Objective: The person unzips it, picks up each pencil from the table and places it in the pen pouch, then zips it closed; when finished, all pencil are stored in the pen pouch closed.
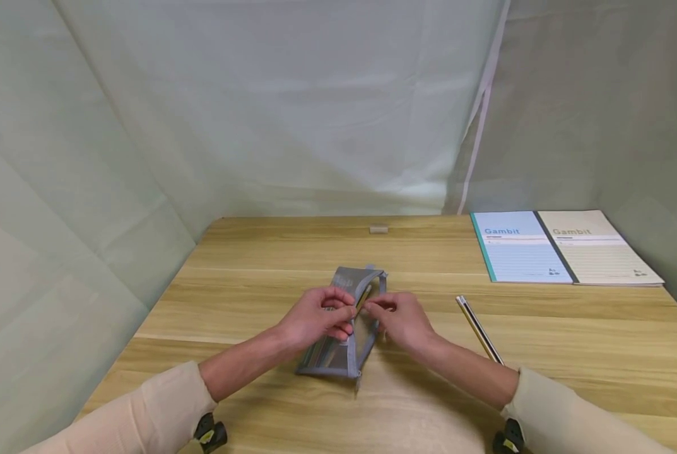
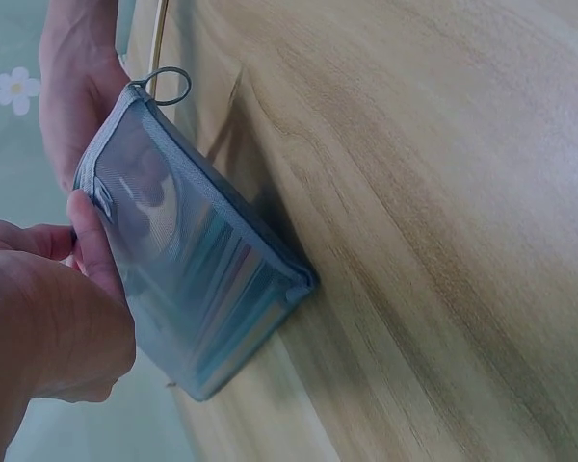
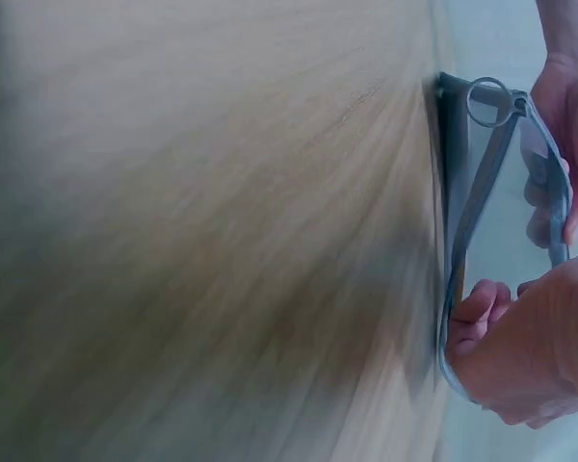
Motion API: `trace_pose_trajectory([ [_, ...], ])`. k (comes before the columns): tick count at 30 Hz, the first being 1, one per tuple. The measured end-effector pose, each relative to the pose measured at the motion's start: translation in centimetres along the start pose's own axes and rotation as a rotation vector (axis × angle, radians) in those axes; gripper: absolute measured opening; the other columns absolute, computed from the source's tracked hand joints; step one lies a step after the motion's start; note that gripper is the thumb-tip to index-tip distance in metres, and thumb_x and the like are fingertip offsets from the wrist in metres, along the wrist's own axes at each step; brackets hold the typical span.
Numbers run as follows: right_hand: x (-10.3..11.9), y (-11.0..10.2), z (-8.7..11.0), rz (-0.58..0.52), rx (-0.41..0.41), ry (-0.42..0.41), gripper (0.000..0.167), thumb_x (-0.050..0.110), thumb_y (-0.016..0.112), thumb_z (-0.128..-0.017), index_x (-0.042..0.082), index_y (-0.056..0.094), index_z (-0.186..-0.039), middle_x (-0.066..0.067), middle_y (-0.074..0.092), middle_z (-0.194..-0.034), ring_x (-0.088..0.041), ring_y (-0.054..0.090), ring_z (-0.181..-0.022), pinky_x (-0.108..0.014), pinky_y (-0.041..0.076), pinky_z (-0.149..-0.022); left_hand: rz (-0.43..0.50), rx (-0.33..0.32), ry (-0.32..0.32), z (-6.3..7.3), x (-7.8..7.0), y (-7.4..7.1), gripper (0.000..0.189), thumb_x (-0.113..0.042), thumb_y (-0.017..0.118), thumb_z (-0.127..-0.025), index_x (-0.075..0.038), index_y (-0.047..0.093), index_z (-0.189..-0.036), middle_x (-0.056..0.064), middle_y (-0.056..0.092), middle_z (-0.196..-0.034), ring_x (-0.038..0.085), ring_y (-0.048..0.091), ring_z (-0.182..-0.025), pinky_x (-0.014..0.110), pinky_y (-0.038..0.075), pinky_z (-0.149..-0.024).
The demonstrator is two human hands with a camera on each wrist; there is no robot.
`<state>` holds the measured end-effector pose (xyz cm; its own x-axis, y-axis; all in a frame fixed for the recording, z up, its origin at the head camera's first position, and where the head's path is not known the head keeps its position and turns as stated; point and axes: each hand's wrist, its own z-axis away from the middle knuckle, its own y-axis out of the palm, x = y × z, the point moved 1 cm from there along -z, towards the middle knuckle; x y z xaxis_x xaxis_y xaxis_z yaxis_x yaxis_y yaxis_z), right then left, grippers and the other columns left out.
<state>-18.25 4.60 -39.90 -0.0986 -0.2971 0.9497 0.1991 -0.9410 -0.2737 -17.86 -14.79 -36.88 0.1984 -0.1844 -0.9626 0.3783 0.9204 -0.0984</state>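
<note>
A grey mesh pencil case (image 1: 328,354) lies on the table with its long zip side gaping. My left hand (image 1: 318,318) pinches one edge of the opening between thumb and fingers, as the left wrist view also shows. At the mouth of the case my right hand (image 1: 403,318) has its thumb and fingers closed together on a yellow and black striped pencil (image 1: 363,297), which slants inside the opening. Through the mesh, several long thin things (image 2: 212,279) show inside the case. A ring pull (image 3: 489,102) hangs at one end of the zip.
Striped pencils (image 1: 479,329) lie to the right, partly behind the right forearm. A small eraser (image 1: 378,229) sits near the table's back edge. At the back right are a blue notebook (image 1: 517,255) and a cream notebook (image 1: 596,252), side by side. Pale curtains (image 1: 315,126) surround the table.
</note>
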Motion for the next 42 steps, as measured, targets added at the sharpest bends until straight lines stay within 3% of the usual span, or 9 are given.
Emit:
trace_pose_trajectory([
  [7, 0.3, -3.3, 1.6, 0.052, -0.030, -0.025, 0.025, 0.012, 0.069, -0.105, 0.004, 0.076, -0.127, -0.009, 0.073, -0.119, -0.026, 0.068, -0.095, -0.027, 0.054, -0.067, 0.013, 0.001, 0.014, 0.1, 0.0, -0.2, 0.025, 0.000, 0.064, -0.104, 0.014, 0.057, -0.123, 0.016, 0.067, -0.098, 0.015, 0.070, -0.074, 0.025, 0.064, -0.068],
  [14, -0.3, -8.3, 2.7, 0.121, -0.061, -0.039, 0.043, 0.013, 0.068, -0.106, 0.002, 0.060, -0.147, -0.020, 0.063, -0.139, -0.032, 0.062, -0.118, -0.033, 0.056, -0.084, 0.013, -0.032, 0.021, 0.4, -0.3, -1.3, 0.028, -0.001, 0.064, -0.105, 0.015, 0.055, -0.126, 0.014, 0.065, -0.097, 0.014, 0.069, -0.073, 0.024, 0.064, -0.067],
  [18, -1.6, -11.0, 3.0, 0.207, -0.052, -0.045, 0.046, 0.009, 0.063, -0.107, -0.001, 0.054, -0.151, -0.025, 0.059, -0.143, -0.036, 0.061, -0.121, -0.034, 0.057, -0.083, 0.005, -0.040, 0.016, 0.5, -0.4, -1.8, 0.030, -0.003, 0.065, -0.105, 0.015, 0.054, -0.127, 0.012, 0.066, -0.096, 0.014, 0.069, -0.074, 0.024, 0.064, -0.068],
  [24, -3.6, -14.1, 3.5, 0.354, -0.023, -0.029, 0.044, 0.007, 0.062, -0.106, -0.007, 0.054, -0.146, -0.026, 0.061, -0.133, -0.045, 0.063, -0.122, -0.036, 0.060, -0.082, 0.008, -0.041, 0.029, 0.6, -0.4, -2.2, 0.031, -0.002, 0.064, -0.104, 0.016, 0.053, -0.127, 0.012, 0.067, -0.093, 0.014, 0.069, -0.074, 0.024, 0.064, -0.068],
  [29, -4.7, -15.8, 3.6, 0.380, -0.002, -0.034, 0.035, 0.005, 0.068, -0.102, -0.012, 0.062, -0.132, -0.015, 0.067, -0.111, -0.039, 0.066, -0.112, -0.028, 0.060, -0.074, 0.013, -0.042, 0.022, 0.5, -0.3, -2.0, 0.029, -0.001, 0.064, -0.104, 0.015, 0.054, -0.126, 0.011, 0.066, -0.093, 0.014, 0.069, -0.073, 0.024, 0.064, -0.067],
  [32, -5.1, -16.1, 3.7, 0.377, -0.001, -0.049, 0.031, 0.004, 0.070, -0.101, -0.012, 0.066, -0.127, -0.010, 0.068, -0.105, -0.033, 0.068, -0.106, -0.025, 0.057, -0.068, 0.011, -0.044, 0.017, 0.4, -0.2, -2.0, 0.028, -0.001, 0.064, -0.104, 0.015, 0.055, -0.126, 0.012, 0.066, -0.093, 0.014, 0.069, -0.073, 0.024, 0.064, -0.067],
  [42, -6.4, -16.0, 4.0, 0.385, -0.056, -0.138, 0.030, 0.004, 0.079, -0.095, -0.006, 0.072, -0.122, -0.008, 0.075, -0.103, -0.017, 0.065, -0.086, -0.022, 0.053, -0.064, 0.014, -0.046, 0.009, 0.5, -0.2, -1.9, 0.028, -0.001, 0.064, -0.104, 0.015, 0.055, -0.126, 0.012, 0.066, -0.094, 0.014, 0.069, -0.073, 0.024, 0.064, -0.067],
])
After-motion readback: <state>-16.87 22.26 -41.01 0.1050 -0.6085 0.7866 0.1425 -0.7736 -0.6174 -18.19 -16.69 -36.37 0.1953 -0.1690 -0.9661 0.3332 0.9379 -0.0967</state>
